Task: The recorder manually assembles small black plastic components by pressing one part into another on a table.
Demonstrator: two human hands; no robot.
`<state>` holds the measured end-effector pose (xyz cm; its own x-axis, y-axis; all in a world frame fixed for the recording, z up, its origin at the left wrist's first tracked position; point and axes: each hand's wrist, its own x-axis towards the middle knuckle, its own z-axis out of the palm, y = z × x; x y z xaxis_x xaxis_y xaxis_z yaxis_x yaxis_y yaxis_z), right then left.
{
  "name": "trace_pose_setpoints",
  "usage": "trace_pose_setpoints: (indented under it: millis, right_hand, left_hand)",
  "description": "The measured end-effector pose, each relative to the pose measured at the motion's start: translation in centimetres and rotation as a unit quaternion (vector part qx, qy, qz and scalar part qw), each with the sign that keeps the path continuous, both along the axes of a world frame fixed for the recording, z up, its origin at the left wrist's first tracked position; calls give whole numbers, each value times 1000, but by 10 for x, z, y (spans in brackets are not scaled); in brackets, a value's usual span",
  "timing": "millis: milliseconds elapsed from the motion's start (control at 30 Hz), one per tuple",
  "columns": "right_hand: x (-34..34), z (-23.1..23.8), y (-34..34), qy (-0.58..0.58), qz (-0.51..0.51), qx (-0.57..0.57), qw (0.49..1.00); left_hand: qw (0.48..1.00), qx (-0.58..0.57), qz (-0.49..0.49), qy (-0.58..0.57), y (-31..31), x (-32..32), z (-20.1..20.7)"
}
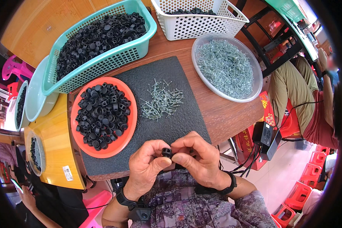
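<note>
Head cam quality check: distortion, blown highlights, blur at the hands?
Head view: fisheye tilts the red stools near the right rim, black vignette in the corners; head view: whites blown out at far left and upper right; head view: left hand, right hand and black part fairly sharp.

plastic fitting (167, 152) kinda glossy, metal screws (162, 102) shiny, mat (152, 131) pretty rough, bowl (119, 147) at its left edge smooth plastic

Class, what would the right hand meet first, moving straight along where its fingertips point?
Probably the black cap in the left hand; whether the right hand already touches it is unclear.
</note>
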<state>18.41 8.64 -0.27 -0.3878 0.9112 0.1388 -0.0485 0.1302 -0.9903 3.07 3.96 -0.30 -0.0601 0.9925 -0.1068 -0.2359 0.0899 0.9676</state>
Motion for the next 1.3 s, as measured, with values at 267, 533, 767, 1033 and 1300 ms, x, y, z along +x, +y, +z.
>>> trace_pose_setpoints:
  millis: [267,533,767,1033,1300]
  right_hand:
    - [-5,3,6,-35,24,158,987]
    - [-7,-7,2,-51,-7,232,971]
    - [-11,-5,0,-48,-27,230,972]
    - [-12,-8,0,-46,-35,220,974]
    - [-10,-10,0,-39,-41,233,971]
  left_hand:
    - [999,-32,14,-39,0,0,1]
    - [1000,24,13,1,-1,2,-10]
    - [999,24,22,22,-1,1,-11]
    - [993,57,29,94,3,1,-14]
    - [980,98,41,167,2,3,-18]
